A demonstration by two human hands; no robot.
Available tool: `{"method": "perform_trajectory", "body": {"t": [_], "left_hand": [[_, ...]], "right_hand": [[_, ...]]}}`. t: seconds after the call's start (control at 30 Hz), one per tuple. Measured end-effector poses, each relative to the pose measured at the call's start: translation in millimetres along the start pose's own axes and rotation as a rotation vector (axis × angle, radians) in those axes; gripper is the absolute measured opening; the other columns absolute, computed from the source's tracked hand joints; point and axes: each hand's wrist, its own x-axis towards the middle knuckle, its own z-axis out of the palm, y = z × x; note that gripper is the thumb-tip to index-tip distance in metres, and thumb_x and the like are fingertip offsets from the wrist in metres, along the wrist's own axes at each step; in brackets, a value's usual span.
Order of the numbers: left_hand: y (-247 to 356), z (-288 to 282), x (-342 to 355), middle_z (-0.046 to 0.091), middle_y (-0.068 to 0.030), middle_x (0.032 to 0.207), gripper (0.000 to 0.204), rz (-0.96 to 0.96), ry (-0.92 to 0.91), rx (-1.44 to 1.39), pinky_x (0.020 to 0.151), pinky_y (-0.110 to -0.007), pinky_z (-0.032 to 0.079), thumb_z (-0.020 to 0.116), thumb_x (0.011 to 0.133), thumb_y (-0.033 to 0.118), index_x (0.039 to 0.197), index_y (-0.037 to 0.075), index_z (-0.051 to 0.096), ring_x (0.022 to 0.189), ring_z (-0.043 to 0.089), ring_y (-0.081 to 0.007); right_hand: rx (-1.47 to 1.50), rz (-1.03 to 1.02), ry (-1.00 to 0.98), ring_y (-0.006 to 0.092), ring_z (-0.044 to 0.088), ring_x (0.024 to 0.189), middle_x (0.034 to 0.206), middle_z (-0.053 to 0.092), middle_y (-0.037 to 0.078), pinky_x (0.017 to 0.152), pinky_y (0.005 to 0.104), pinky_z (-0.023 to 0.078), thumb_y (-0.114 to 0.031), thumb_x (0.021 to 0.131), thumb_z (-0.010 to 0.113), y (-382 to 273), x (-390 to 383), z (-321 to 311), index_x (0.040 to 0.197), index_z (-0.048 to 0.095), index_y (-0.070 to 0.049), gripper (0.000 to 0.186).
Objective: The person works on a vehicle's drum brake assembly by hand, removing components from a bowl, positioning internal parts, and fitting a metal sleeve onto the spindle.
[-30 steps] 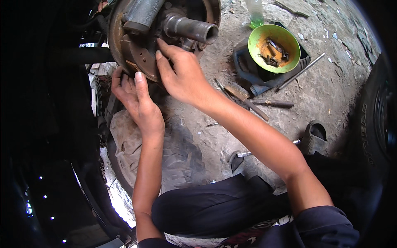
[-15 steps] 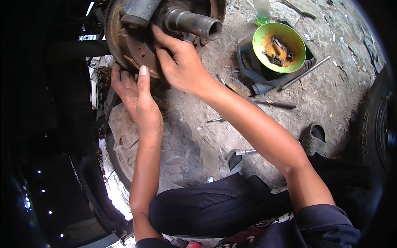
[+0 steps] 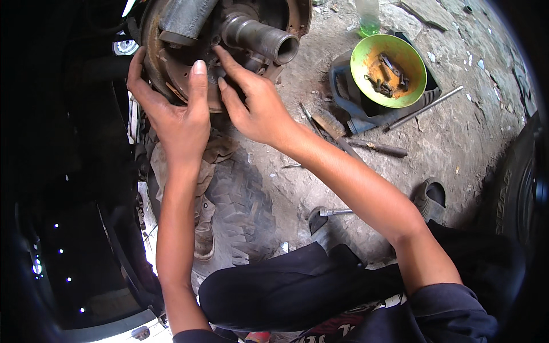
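Observation:
A rusty drum brake assembly (image 3: 153, 54) fills the top left of the head view, with a hollow threaded spindle (image 3: 260, 37) sticking out from its middle. My left hand (image 3: 180, 123) clasps the round backing plate at its lower left edge. Its fingers go round the outside and its thumb is raised over the front, by the curved brake shoe (image 3: 178, 73). To the right of it, my right hand (image 3: 260, 108) has its index finger stretched up to a small round fitting below the spindle. The right thumb is apart, close to the shoe, and the other fingers are partly hidden.
A thick grey cylinder (image 3: 186, 23) crosses the brake's upper left. At right, a green bowl (image 3: 413, 54) of small metal parts rests on a dark blue container (image 3: 338, 86). A brush (image 3: 329, 123), rods and a socket tool (image 3: 337, 212) lie on the ground. Tires stand below and far right.
My left hand has shifted up and left, from the shoe's lower edge to the plate's outer edge. My right hand has moved slightly down, its index finger still at the brake.

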Motion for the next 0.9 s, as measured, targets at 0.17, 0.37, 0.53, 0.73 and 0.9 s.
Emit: {"method": "perform_trajectory", "body": {"t": [0.17,0.37,0.53,0.73,0.9], "left_hand": [[-1.8,7.2,4.2,0.039,-0.0228,0.136,0.081,0.075,0.044,0.26,0.111,-0.047,0.032,0.08,0.082,0.015,0.143,-0.003,0.03,0.13,0.039,-0.0359],[-2.2,16.9,20.5,0.04,-0.0245,0.135,0.085,0.161,0.113,0.4,0.111,-0.051,0.033,0.082,0.076,0.013,0.142,-0.002,0.032,0.13,0.039,-0.0398],[4.1,16.9,27.3,0.041,-0.0251,0.135,0.082,0.186,0.097,0.511,0.111,-0.051,0.034,0.083,0.073,0.011,0.14,-0.001,0.036,0.131,0.037,-0.0407],[4.8,17.6,28.0,0.041,-0.025,0.136,0.078,0.143,0.096,0.478,0.112,-0.051,0.034,0.08,0.076,0.009,0.14,0.0,0.036,0.132,0.037,-0.0407],[6.2,17.0,31.3,0.041,-0.0253,0.136,0.076,0.142,0.094,0.464,0.111,-0.052,0.034,0.077,0.076,0.007,0.14,0.002,0.037,0.132,0.038,-0.0418]], "right_hand": [[-0.062,0.137,-0.126,0.0465,0.065,0.083,0.091,0.065,0.029,0.075,0.049,0.053,-0.007,0.093,0.055,-2.7,2.0,-5.4,0.151,0.024,0.007,0.067],[-0.143,0.109,-0.231,0.0449,0.066,0.079,0.088,0.066,0.027,0.07,0.05,0.055,-0.007,0.09,0.054,-2.6,12.6,-6.4,0.15,0.019,0.012,0.071],[-0.233,0.091,-0.273,0.0449,0.066,0.08,0.091,0.067,0.026,0.07,0.0505,0.056,-0.006,0.086,0.055,-5.1,14.4,-8.7,0.147,0.03,0.012,0.068],[-0.088,0.093,-0.277,0.0455,0.065,0.09,0.1,0.067,0.025,0.077,0.0504,0.055,-0.005,0.087,0.055,2.1,15.7,-11.2,0.152,0.034,-0.007,0.068],[-0.047,0.107,-0.28,0.0447,0.065,0.097,0.102,0.066,0.027,0.083,0.0493,0.053,-0.001,0.087,0.054,5.5,18.2,-13.5,0.152,0.035,-0.009,0.068]]}}
